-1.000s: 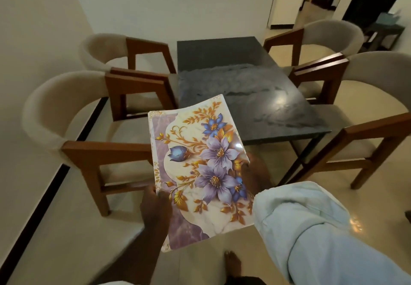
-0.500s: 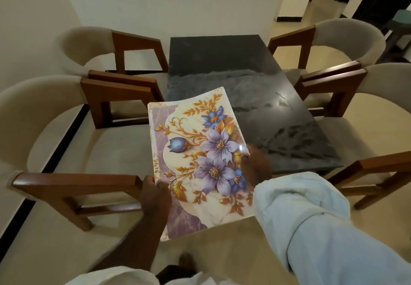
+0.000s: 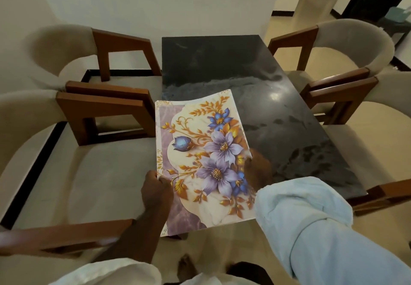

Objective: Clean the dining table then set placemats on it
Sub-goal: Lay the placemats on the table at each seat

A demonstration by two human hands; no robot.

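While the left hand (image 3: pixel 155 188) and right hand (image 3: pixel 259 169) hold it in the air, the glossy rectangular placemat (image 3: pixel 206 162), printed with purple and blue flowers and gold leaves on marbled white, hangs over the near-left corner of the dark grey, polished stone-look rectangular counter (image 3: pixel 222 62).

- Long axis runs near to far, leaning slightly right. The far end curls up over the stone and the near end overhangs the floor.
- Left edge looks layered, possibly several mats; cannot tell.
- Left hand pinches the left long edge, thumb on top.
- Right hand grips the right long edge, fingers mostly hidden behind the sheet.
- Both hands sit on the near half, about equally close. Free counter lies far and right of them, so laying the mat likely means a push forward and down.
- Counter shows damp-looking streaks.
- Pale blue fabric (image 3: pixel 307 213) covers the right forearm; sleeve or cloth unclear.
- Beige upholstered chairs (image 3: pixel 106 111) with brown wooden arms flank the counter, two left, two right.
- No brand, label or legible writing seen.
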